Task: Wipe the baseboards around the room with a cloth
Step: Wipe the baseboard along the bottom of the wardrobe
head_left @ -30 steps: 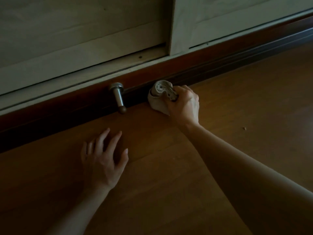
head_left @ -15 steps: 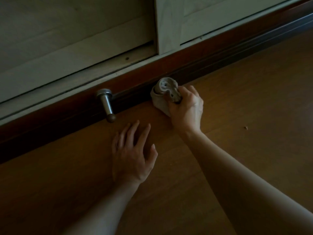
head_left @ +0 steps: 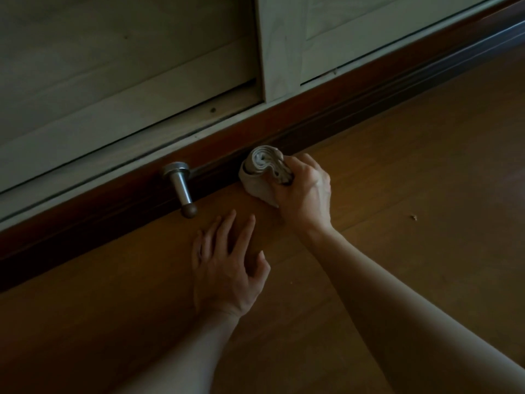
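Head view: right hand (head_left: 304, 191) grips bunched cloth (head_left: 261, 172) against the baseboard (head_left: 369, 95), which runs lower-left to upper-right, doorstop (head_left: 181, 186) just left of it; left hand (head_left: 227, 268) spread flat on floor (head_left: 397, 251).

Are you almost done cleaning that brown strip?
Hard to say what's done: no wiped stretch stands out in this dim light. Now the right hand grips the bunched cloth against the baseboard, beside the door stop; the left hand rests on the floor. Baseboard runs on both ways, so plenty may remain.
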Tool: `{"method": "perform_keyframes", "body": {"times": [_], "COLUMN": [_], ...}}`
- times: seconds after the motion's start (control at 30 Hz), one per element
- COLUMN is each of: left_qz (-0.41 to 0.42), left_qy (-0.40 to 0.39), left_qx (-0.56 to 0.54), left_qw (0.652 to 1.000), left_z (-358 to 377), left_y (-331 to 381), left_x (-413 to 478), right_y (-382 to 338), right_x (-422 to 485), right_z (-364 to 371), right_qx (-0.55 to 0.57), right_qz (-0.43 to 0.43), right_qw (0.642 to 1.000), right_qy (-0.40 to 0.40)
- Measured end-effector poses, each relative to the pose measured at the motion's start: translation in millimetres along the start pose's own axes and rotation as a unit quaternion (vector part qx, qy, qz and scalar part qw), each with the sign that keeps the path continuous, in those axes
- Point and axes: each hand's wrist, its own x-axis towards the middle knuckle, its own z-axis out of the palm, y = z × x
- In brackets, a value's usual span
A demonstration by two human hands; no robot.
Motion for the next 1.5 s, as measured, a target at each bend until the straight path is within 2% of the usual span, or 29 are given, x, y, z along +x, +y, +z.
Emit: {"method": "perform_keyframes", "body": {"times": [0.23,0.37,0.53,0.67,0.83,0.97,1.07,1.17,1.33,1.5], "left_qz": [-0.003,-0.003,-0.005,-0.005,-0.005,-0.006,-0.007,-0.006,-0.005,-0.006], "left_qy": [-0.001,-0.001,-0.011,-0.013,-0.014,-0.019,-0.017,-0.012,-0.008,-0.01], "left_qx": [-0.001,-0.001,0.003,0.004,0.002,0.002,0.001,0.0,-0.004,0.002], "left_qw": [1.0,1.0,1.0,1.0,1.0,1.0,1.0,1.0,1.0,1.0], "left_z": [1,2,1,1,1,0,1,2,3,3], "left_y": [-1,-1,0,-1,-1,-1,-1,-1,-1,-1], "left_x": [0,0,1,-1,0,0,0,0,0,0], "right_y": [29,23,27,19,27,20,26,43,66,61], "right_x": [21,19,21,14,20,14,21,32,47,46], "right_z": [-30,-25,-26,-19,-25,-17,-24,-40,-60,-56], "right_qx": [0.0,-0.017,-0.009,-0.019,-0.011,-0.011,-0.027,-0.039,-0.05,-0.066], "right_qz": [0.107,0.044,0.076,0.024,0.092,0.03,0.008,0.026,0.107,0.076], "right_qw": [0.988,0.996,0.992,0.998,0.989,0.997,0.998,0.995,0.983,0.988], "right_qy": [0.109,0.078,0.102,0.058,0.118,0.069,0.062,0.085,0.143,0.113]}}
